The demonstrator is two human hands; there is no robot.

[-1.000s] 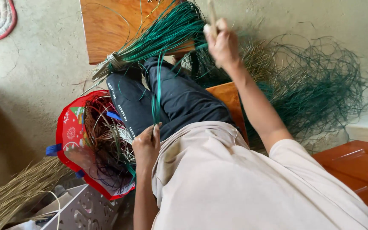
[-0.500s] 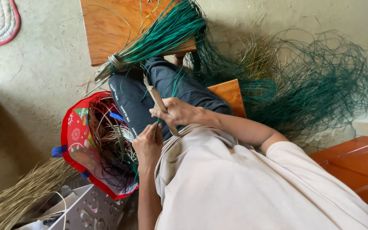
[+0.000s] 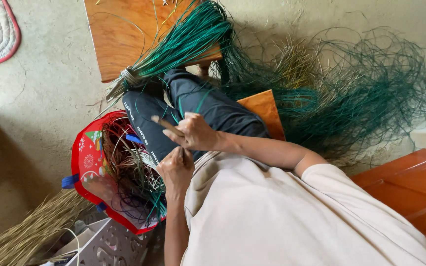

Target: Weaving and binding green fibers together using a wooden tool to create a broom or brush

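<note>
The right hand (image 3: 197,133) is clamped round one thin tan stick (image 3: 167,126), whose free end points away from the body. Just below it the left hand (image 3: 176,170) is closed on something I cannot make out, the two hands nearly touching. Under both lie dark-trousered legs (image 3: 173,111). Beyond the grip, one bound bundle of green reeds (image 3: 183,44) crosses a wooden board (image 3: 119,39). Beside the left hand sits one red bag (image 3: 87,162) of tangled strands; loose green fibre (image 3: 361,93) spreads past the right arm.
</note>
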